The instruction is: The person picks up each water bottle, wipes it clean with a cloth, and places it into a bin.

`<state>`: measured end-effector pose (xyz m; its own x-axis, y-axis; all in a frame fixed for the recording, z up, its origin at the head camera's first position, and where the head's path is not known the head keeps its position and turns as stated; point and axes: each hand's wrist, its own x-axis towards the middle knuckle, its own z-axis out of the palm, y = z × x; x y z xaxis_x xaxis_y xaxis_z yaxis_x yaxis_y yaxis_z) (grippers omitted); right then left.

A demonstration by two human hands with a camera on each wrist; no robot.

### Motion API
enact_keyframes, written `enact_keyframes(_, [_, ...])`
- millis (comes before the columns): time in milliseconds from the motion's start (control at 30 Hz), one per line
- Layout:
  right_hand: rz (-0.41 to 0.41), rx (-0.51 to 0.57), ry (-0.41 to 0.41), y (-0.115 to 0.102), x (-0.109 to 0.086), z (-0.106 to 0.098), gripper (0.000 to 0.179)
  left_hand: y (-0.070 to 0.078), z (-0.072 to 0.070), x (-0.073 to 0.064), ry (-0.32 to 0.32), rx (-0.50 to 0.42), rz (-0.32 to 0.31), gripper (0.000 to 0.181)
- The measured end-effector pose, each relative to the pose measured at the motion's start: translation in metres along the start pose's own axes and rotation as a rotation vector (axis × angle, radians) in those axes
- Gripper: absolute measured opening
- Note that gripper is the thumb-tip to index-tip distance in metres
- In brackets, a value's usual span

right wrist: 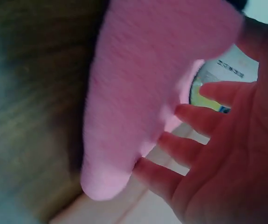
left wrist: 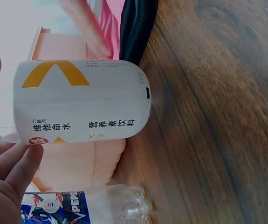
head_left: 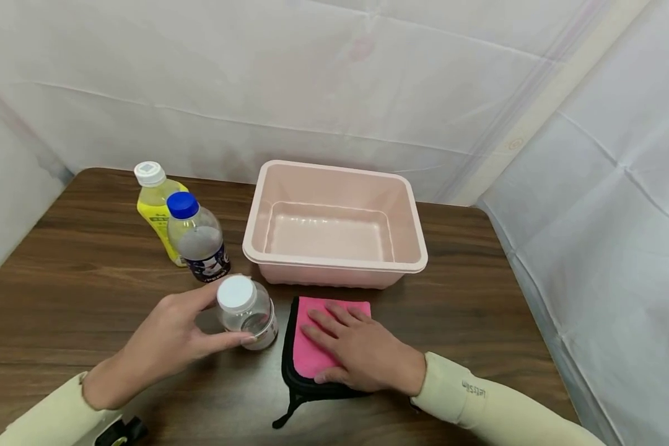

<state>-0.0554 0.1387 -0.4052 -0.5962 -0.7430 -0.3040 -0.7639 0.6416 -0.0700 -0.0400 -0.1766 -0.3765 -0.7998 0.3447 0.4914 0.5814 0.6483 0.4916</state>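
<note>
A clear drink bottle with a white cap (head_left: pixel 246 310) and a printed white label (left wrist: pixel 78 100) stands upright at the table's middle. My left hand (head_left: pixel 170 334) holds it from the left, thumb in front and fingers behind; some fingers are hidden. My right hand (head_left: pixel 362 347) lies flat with spread fingers on a folded pink cloth with black edging (head_left: pixel 309 353) and a hanging loop. In the right wrist view, the fingers (right wrist: pixel 157 179) rest along the fuzzy pink side.
A pale pink plastic basin (head_left: pixel 334 263) stands behind the cloth. At the back left are a Pepsi bottle with a blue cap (head_left: pixel 197 238) and a yellow-labelled bottle (head_left: pixel 155 192). White sheeting (head_left: pixel 312 74) hangs behind the wooden table (head_left: pixel 78 272).
</note>
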Motion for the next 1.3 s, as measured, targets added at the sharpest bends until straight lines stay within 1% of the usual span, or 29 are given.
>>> enact_keyframes(100, [0.009,-0.035,0.005,-0.001,0.005,0.009,0.08,0.002,0.003,0.001,-0.025,0.011,-0.027,0.077])
enact_keyframes(233, [0.024,-0.062,0.073,-0.003,0.009,0.016,0.082,0.004,0.007,0.003,-0.052,0.005,-0.043,0.078])
enact_keyframes(333, [0.019,-0.07,0.118,-0.005,0.009,0.017,0.079,0.005,0.01,0.004,-0.068,-0.002,-0.056,0.077])
enact_keyframes(467, [0.006,-0.072,0.163,-0.009,0.008,0.019,0.067,0.007,0.013,0.005,-0.081,0.005,-0.069,0.076])
enact_keyframes(633, [0.004,-0.069,0.227,-0.012,0.007,0.021,0.043,0.007,0.016,0.006,-0.075,0.006,-0.058,0.076])
enact_keyframes(733, [0.015,-0.048,0.261,-0.011,0.007,0.021,0.039,0.006,0.018,0.006,-0.067,0.003,-0.049,0.077])
enact_keyframes(800, [0.03,0.012,0.279,-0.008,0.006,0.019,0.039,0.006,0.019,0.006,-0.067,-0.008,-0.047,0.077])
enact_keyframes(900, [0.047,0.169,0.318,-0.004,0.004,0.019,0.033,0.006,0.02,0.005,-0.078,-0.033,-0.055,0.076])
enact_keyframes(1000, [0.036,0.351,0.397,-0.001,0.0,0.022,0.029,0.007,0.02,0.005,-0.088,-0.052,-0.066,0.075])
enact_keyframes(1133, [-0.004,0.529,0.518,0.003,-0.004,0.024,0.035,0.008,0.02,0.005,-0.089,-0.053,-0.07,0.075])
enact_keyframes(1300, [-0.029,0.787,0.638,0.004,-0.006,0.024,0.035,0.008,0.021,0.006,-0.095,-0.058,-0.075,0.073])
